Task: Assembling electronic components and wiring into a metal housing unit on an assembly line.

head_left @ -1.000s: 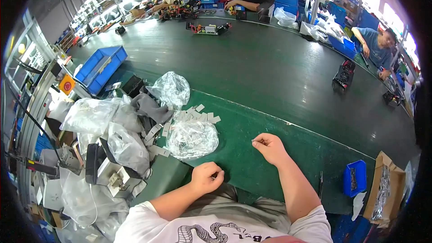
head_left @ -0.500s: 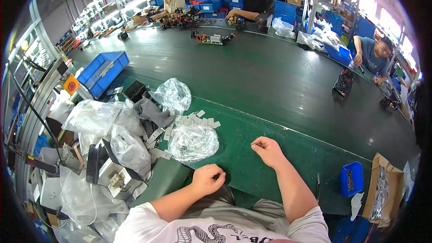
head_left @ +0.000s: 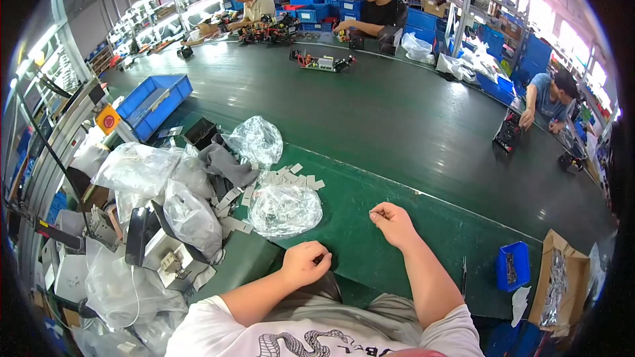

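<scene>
My left hand [head_left: 306, 264] is curled at the near edge of the green work surface [head_left: 357, 251], just in front of a clear plastic bag [head_left: 286, 211]. Its inner fingers are hidden, so whatever it may hold does not show. Over the same surface, further right, my right hand [head_left: 395, 223] has thumb and forefinger pinched together. Anything between those fingertips is too small to make out. Small pale flat pieces [head_left: 288, 177] lie scattered behind and beside the bag, left of my right hand.
Bagged parts [head_left: 139, 168] are heaped at left, near a blue crate [head_left: 153, 107]. A wide dark belt [head_left: 397, 112] carries an electronic chassis [head_left: 324, 63] and a black unit [head_left: 508, 133]. At right are tweezers [head_left: 464, 277], a blue bin [head_left: 513, 266] and a cardboard box [head_left: 561, 284]. Several co-workers sit beyond.
The co-worker at the far right has bent their head down and now has a hand at the black unit. The view has tilted slightly. My hands keep the same pose.
</scene>
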Tool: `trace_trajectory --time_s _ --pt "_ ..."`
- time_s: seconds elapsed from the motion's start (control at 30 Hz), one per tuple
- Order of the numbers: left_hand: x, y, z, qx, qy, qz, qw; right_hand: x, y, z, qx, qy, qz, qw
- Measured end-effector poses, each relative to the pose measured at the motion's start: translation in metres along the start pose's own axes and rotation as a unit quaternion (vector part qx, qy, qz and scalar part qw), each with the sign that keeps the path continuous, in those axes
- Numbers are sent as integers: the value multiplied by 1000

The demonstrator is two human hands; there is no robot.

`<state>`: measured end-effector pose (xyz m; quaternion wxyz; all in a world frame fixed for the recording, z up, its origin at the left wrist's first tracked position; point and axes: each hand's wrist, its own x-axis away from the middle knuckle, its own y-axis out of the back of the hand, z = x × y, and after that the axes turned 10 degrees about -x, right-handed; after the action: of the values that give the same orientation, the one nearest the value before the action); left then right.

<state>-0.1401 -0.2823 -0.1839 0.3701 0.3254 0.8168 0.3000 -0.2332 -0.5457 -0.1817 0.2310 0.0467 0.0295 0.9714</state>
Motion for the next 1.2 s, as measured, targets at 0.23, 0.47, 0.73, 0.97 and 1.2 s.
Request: trace_trajectory --time_s 0.23,0.47,0.73,0.97,1.2 --pt "0 -1 2 -6 -4 -3 1000 1 1 -5 -36 48 -57 997" --pt "1 0 -1 -10 1 6 1000 0 4 -3 -84 26 -67 994" --pt "-1 0 2 -17 -6 -3 1000 3 1 5 -72 19 -50 996" --pt "-1 -3 3 -11 -7 -6 1000 1 3 -5 -65 61 -48 995" --pt "1 -1 2 -10 3 -7 1000 3 1 -3 -5 62 -63 996"
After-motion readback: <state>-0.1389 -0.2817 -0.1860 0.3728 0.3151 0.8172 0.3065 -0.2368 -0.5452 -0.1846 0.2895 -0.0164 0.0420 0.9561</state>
